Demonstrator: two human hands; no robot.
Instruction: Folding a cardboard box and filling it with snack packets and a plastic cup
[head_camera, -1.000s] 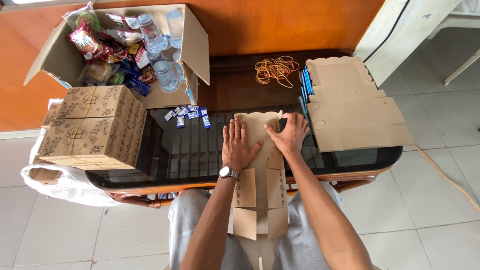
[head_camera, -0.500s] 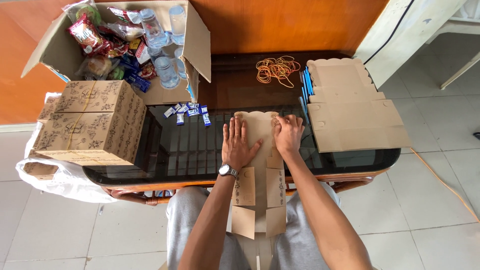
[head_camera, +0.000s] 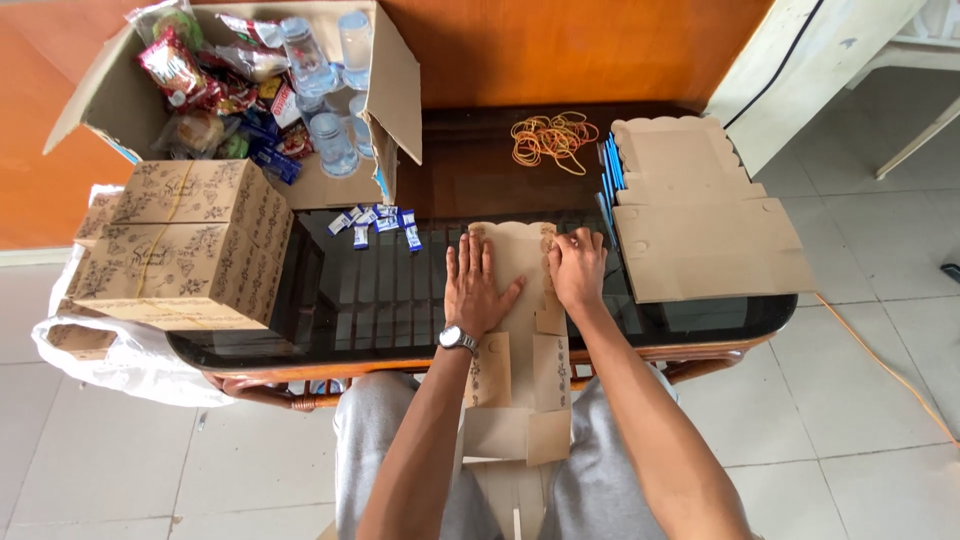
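A flat, unfolded brown cardboard box blank (head_camera: 515, 340) lies on the glass table (head_camera: 380, 300) and hangs over its front edge onto my lap. My left hand (head_camera: 475, 285) presses flat on the blank, fingers spread, a watch on the wrist. My right hand (head_camera: 577, 268) curls its fingers over the blank's right side flap, pressing along the fold. Neither hand lifts the blank off the table.
A stack of flat box blanks (head_camera: 700, 215) lies at the right, rubber bands (head_camera: 550, 138) behind. Small blue-white sachets (head_camera: 378, 224) sit left of the blank. Folded printed boxes (head_camera: 185, 245) stand at the left, behind them an open carton (head_camera: 250, 90) of snacks and water cups.
My right hand has come down from the blank's upper right corner onto its right flap, fingers now curled. The left hand stays flat in place.
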